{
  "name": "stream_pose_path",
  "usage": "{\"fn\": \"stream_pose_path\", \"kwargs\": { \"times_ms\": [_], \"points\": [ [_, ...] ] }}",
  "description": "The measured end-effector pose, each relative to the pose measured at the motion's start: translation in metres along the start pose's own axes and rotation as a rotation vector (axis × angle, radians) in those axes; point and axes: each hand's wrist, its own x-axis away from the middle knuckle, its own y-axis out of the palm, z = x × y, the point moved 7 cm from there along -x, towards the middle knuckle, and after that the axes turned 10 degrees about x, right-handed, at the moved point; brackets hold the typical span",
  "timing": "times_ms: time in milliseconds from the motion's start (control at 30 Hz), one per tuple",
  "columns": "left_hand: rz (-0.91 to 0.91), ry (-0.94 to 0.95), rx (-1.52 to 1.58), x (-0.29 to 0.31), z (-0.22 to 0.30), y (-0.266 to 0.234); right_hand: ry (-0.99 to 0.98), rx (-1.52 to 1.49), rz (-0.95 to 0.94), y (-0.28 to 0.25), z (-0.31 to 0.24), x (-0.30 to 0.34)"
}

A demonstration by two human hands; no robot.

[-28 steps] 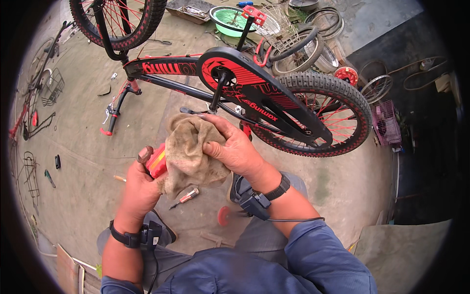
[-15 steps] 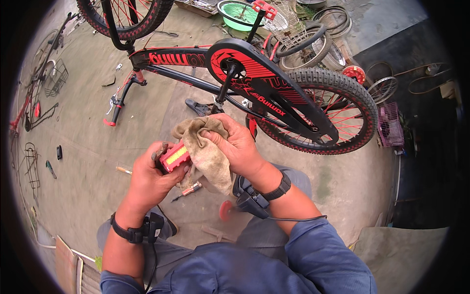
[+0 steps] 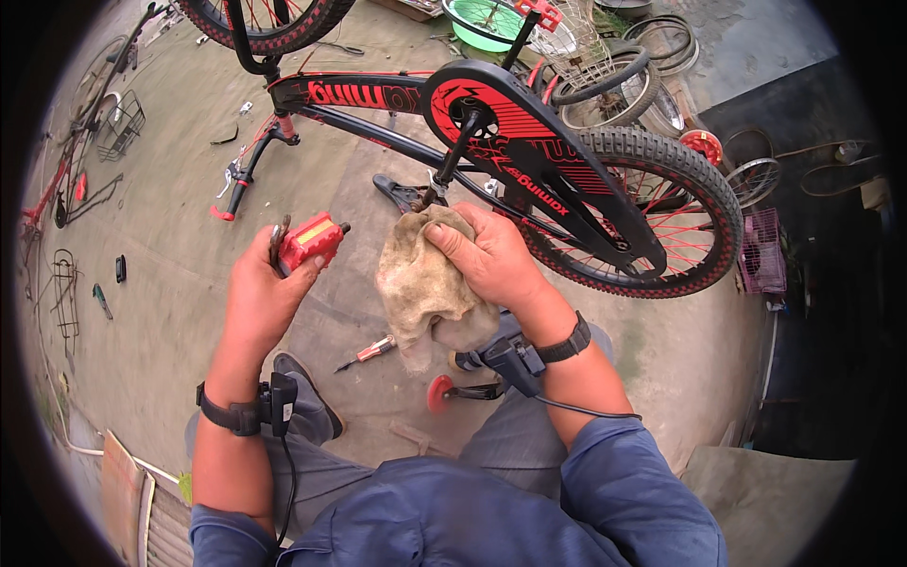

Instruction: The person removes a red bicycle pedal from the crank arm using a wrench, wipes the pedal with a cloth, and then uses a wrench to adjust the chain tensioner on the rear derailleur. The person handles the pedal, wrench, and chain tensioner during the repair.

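My left hand (image 3: 263,283) grips a red bicycle pedal (image 3: 312,240) with a yellow reflector; its dark axle end points to the right. A thin dark piece beside the pedal, near my fingers, is too small to name. In my right hand (image 3: 491,255) a dirty beige rag (image 3: 422,283) is bunched between thumb and fingers and hangs down. Rag and pedal are apart. Just beyond the rag is the crank arm (image 3: 460,149) of an upside-down black and red bicycle (image 3: 543,180); whether the rag touches its end I cannot tell.
A screwdriver (image 3: 368,352) lies on the floor between my feet, near a round red part (image 3: 439,393). Off to the left are a wire basket (image 3: 123,128) and bicycle parts. Old tyres (image 3: 661,42), a green basin (image 3: 482,24) and a purple crate (image 3: 761,248) stand beyond the bicycle.
My hands have moved apart. The pedal has come away from the rag toward the left, and the rag has shifted right and now hangs more loosely. The view has shifted slightly.
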Motion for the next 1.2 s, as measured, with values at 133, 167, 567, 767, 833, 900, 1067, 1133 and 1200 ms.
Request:
{"fn": "stream_pose_path", "kwargs": {
  "times_ms": [133, 167, 567, 767, 833, 900, 1067, 1133, 1200],
  "points": [
    [-0.067, -0.114, -0.408, -0.001, 0.002, -0.006, 0.017, 0.087, -0.051, 0.002, 0.000, 0.002],
    [-0.072, -0.103, -0.419, 0.000, 0.004, -0.006, 0.043, 0.115, -0.051, 0.001, 0.002, 0.003],
    [-0.123, -0.078, -0.739, -0.009, -0.003, -0.039, 0.047, -0.081, -0.037, -0.006, 0.006, 0.003],
    [-0.092, -0.126, -0.772, -0.016, -0.009, -0.057, 0.023, -0.111, -0.051, -0.004, 0.005, 0.002],
    [-0.018, -0.099, -0.754, -0.019, -0.009, -0.064, 0.024, -0.128, -0.060, -0.004, 0.006, 0.003],
    [0.079, -0.035, -0.731, -0.023, -0.006, -0.072, 0.019, -0.113, -0.069, -0.004, 0.006, 0.003],
    [0.281, 0.143, -0.685, -0.026, 0.002, -0.086, 0.038, -0.054, -0.111, -0.002, 0.008, 0.003],
    [0.301, 0.115, -0.627, -0.028, -0.001, -0.089, 0.063, -0.026, -0.126, -0.001, 0.010, 0.004],
    [0.311, 0.096, -0.560, -0.030, -0.003, -0.091, 0.078, -0.040, -0.153, 0.001, 0.012, 0.004]
  ]
}}
